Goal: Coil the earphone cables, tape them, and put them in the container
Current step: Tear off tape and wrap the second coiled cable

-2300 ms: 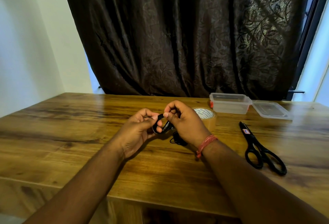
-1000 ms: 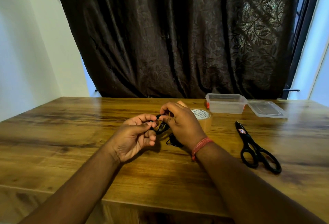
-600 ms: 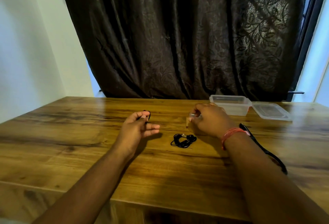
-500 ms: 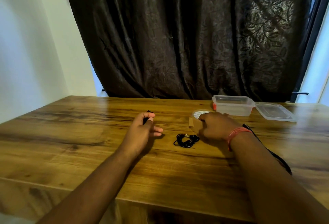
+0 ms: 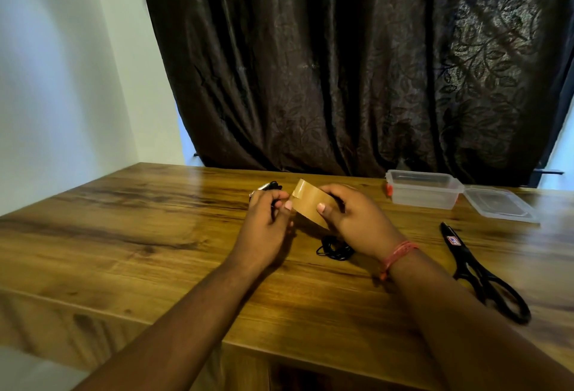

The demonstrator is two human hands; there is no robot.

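Observation:
My right hand (image 5: pixel 354 220) grips a brown tape roll (image 5: pixel 309 201), lifted above the wooden table (image 5: pixel 124 235). My left hand (image 5: pixel 267 220) holds a small coil of black earphone cable (image 5: pixel 272 186), which pokes out past the fingers, and its thumb touches the left edge of the roll. A second black earphone cable (image 5: pixel 334 248) lies bunched on the table under my right hand. The clear plastic container (image 5: pixel 422 189) stands open at the back right.
The container's clear lid (image 5: pixel 500 204) lies flat just right of it. Black scissors (image 5: pixel 478 269) lie on the right side of the table, blades pointing away. A dark curtain (image 5: pixel 341 64) hangs behind the table, and a white wall is to the left.
My hands came apart, the left keeping the coiled cable. My right hand reached to the tape roll, picked it up and brought it over to the left hand.

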